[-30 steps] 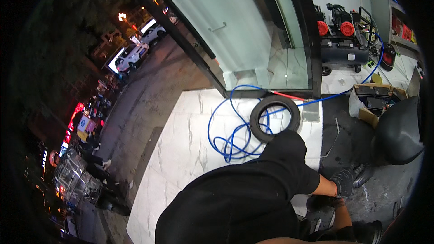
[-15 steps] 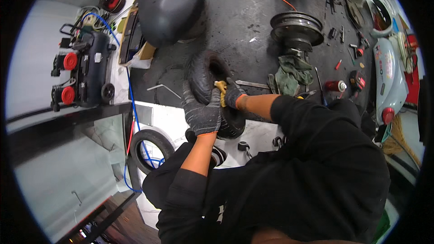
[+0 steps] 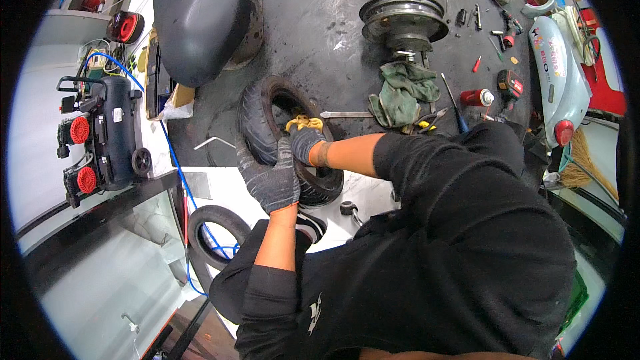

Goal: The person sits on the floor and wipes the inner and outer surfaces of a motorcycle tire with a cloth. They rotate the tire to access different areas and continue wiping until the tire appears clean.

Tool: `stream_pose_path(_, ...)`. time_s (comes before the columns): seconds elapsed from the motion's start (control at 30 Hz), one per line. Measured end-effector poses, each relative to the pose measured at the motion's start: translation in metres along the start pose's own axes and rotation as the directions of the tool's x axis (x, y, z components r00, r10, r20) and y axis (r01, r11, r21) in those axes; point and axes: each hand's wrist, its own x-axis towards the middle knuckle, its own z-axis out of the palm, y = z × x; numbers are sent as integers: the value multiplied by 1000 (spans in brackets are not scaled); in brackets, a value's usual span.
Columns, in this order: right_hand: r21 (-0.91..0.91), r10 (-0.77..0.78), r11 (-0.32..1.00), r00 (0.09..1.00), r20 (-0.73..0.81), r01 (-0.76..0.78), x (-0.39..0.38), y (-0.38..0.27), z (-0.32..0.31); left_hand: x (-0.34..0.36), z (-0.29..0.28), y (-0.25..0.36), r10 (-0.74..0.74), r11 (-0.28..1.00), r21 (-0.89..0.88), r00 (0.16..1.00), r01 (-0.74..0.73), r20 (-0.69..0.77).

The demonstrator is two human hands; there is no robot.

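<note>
Black long-sleeved top (image 3: 447, 247) here, white mark (image 3: 315, 313) at its near left; black trousers (image 3: 230, 283); streaky grey glove (image 3: 265, 187) on the left hand (image 3: 270, 177), darker glove (image 3: 303, 143) on the right hand (image 3: 305, 140), brownish band (image 3: 323, 154) at that wrist; and look, a white-striped black shoe (image 3: 315, 227)!

The work is viewed from the person's head, through the left of two fisheye lenses, steeply down and at close range onto the left hand (image 3: 270, 177) and right hand (image 3: 307, 143). The near edge of the dark floor mat (image 3: 313, 33) is shown just below mid-picture, while straight edges are bowed toward the round black rim.
</note>
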Motion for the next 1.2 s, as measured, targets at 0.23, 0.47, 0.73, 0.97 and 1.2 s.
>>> stream_pose_path(0.23, -243, -72, 970, 976, -205, 20, 22, 34, 10, 0, 2, 8, -17, 1000, -8, 1000, 17, 22)
stream_pose_path(0.47, -116, 337, 937, 941, 41, -330, 39, 16, 2, 2, 3, 8, -2, 1000, -18, 999, 3, 41)
stream_pose_path(0.73, 172, 22, 984, 984, 178, -53, 25, 25, 15, -9, 3, 4, 19, 999, -38, 999, -17, 35)
stream_pose_path(0.97, 354, -142, 935, 929, 342, 12, -13, 17, 35, -31, 3, -11, 65, 994, -87, 998, -66, -12)
stream_pose_path(1.2, 392, -183, 919, 919, 349, 34, -39, 6, 55, -46, -6, -20, 46, 982, -185, 999, -44, 5)
